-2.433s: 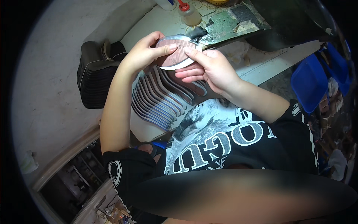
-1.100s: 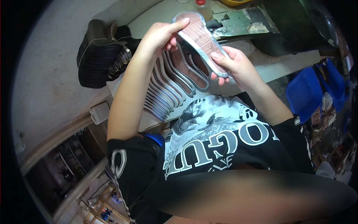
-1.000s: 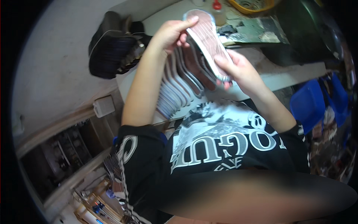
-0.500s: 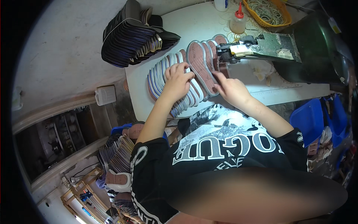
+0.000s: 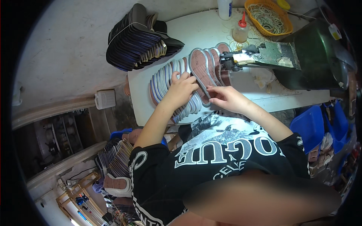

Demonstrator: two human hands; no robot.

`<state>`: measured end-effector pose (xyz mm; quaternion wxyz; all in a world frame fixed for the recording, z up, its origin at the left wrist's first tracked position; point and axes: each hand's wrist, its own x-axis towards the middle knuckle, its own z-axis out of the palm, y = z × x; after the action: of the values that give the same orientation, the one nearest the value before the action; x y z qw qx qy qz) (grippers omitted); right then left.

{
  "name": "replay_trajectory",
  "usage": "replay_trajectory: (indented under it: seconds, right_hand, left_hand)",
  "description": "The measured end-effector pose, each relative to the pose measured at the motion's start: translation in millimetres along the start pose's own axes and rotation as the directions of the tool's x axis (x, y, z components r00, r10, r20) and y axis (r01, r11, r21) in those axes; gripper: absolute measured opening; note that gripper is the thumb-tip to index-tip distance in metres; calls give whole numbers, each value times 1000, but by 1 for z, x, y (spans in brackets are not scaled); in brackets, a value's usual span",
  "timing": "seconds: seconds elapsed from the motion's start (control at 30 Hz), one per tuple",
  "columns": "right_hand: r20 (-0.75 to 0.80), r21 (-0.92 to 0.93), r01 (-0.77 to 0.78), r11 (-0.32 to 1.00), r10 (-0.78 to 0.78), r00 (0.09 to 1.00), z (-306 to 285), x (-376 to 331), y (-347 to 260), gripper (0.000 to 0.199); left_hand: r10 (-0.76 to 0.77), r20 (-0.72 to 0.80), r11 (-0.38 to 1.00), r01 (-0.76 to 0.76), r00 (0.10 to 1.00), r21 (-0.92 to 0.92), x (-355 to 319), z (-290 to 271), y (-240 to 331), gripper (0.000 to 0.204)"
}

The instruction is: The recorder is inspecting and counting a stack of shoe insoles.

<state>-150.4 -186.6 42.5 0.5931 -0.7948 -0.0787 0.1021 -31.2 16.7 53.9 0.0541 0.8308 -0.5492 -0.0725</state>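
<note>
A row of pinkish-brown insoles [image 5: 160,81] with pale and purple edges leans in a slanted stack on the white table. My left hand [image 5: 183,90] lies over this row, fingers curled onto the edges, its fingertips reaching the near part of a front insole [image 5: 200,62]. That insole lies sole-shaped and flat-side up, overlapping several more insoles [image 5: 224,77] that run to the machine head [image 5: 232,60]. At its near end my right hand [image 5: 228,98] has thumb and forefinger apart, touching or nearly touching the edge. The undersides of the insoles are hidden.
A green machine arm [image 5: 279,56] reaches in from the right. Behind it stand a red-tipped bottle [image 5: 240,32] and a yellow basket [image 5: 269,20] of rubber bands. A tied stack of dark insoles [image 5: 137,41] is at the back left, blue bins [image 5: 309,122] at right.
My right hand has slid leftward and nearer along the front insole to its near end. My left hand stays on the row, shifted slightly. The whole view has drifted a little downward.
</note>
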Motion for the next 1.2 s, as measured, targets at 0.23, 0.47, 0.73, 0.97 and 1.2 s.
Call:
replay_trajectory:
  seconds: [0.23,0.47,0.73,0.97,1.2]
  right_hand:
    - [4,27,-71,997,71,997,4,-3,11,44]
    - [110,294,-68,953,37,993,-2,-2,-5,69]
    - [71,443,59,895,-101,992,-28,-9,-71,47]
    - [-133,681,172,712,-111,985,-31,-23,-66,47]
    - [-165,776,150,613,-33,986,-46,-6,-49,22]
  left_hand:
    - [-40,-250,999,32,967,-36,-11,-1,4,5]
    - [-202,-639,974,86,742,-208,-13,-35,36,7]
    - [-216,-871,966,-37,441,-258,23,-44,59,39]
    - [-774,-82,-191,-355,628,-915,49,-56,58,54]
    - [-507,-86,-454,-351,858,-819,72,-66,83,31]
